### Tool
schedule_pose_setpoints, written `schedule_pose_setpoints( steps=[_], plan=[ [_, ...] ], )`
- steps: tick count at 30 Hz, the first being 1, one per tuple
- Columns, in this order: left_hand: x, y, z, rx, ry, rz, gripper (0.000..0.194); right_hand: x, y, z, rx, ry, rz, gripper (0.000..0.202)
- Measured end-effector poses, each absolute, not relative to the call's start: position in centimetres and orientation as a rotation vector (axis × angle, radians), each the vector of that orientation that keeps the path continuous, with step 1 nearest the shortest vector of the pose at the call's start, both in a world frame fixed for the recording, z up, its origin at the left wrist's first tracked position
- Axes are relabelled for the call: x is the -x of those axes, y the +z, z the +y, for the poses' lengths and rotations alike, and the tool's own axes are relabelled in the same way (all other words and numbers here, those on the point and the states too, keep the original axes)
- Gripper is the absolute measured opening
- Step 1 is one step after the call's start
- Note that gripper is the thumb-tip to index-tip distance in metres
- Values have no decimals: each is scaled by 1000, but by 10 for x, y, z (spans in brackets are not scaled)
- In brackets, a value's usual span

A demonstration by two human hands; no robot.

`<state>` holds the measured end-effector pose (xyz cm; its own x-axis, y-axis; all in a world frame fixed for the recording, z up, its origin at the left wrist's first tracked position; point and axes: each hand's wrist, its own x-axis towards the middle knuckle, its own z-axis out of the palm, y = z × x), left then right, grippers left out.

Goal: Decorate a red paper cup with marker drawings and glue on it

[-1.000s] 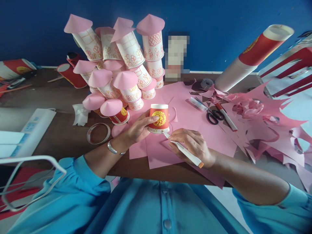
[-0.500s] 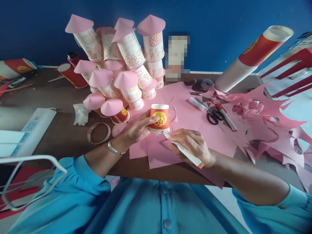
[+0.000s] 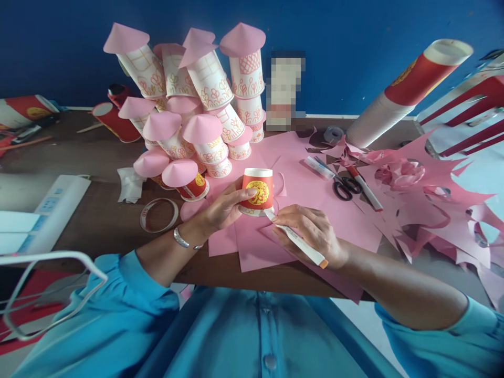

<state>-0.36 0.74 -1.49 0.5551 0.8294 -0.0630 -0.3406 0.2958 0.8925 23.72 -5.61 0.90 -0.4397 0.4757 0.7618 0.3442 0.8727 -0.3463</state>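
Note:
A red paper cup (image 3: pixel 258 190) with a yellow emblem and a white lower band is held upside down, wide rim low, above pink sheets (image 3: pixel 315 210). My left hand (image 3: pixel 228 202) is closed round its left side, thumb across the emblem. My right hand (image 3: pixel 311 231) grips a white marker (image 3: pixel 301 245) with an orange end. The marker's tip meets the cup's lower band near the right; small marks show on that band.
Decorated cups with pink cone tops (image 3: pixel 202 128) stand in stacks at the back left. Black-handled scissors (image 3: pixel 343 189), a red-and-white marker (image 3: pixel 364 188) and pink scraps (image 3: pixel 433 205) lie right. A tape roll (image 3: pixel 158 215) lies left. A tall cup stack (image 3: pixel 378 121) leans back right.
My right hand and the marker have shifted very slightly, the tip a little up and to the right along the cup's lower band. My left hand and the cup hold nearly still.

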Motion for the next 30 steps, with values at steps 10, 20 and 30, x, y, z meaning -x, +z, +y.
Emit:
schedule_pose_setpoints(
  steps=[10, 20, 30],
  plan=[
    [0, -14, 4, -975, 887, 601, 28, -238, 10, -57, 619, 164, -2056, 26],
    [1, -25, 7, -950, 868, 629, 35, -234, 13, -58, 606, 142, -2054, 18],
    [2, -21, 8, -970, 872, 628, 32, -234, 13, -57, 619, 107, -2041, 13]
  ],
)
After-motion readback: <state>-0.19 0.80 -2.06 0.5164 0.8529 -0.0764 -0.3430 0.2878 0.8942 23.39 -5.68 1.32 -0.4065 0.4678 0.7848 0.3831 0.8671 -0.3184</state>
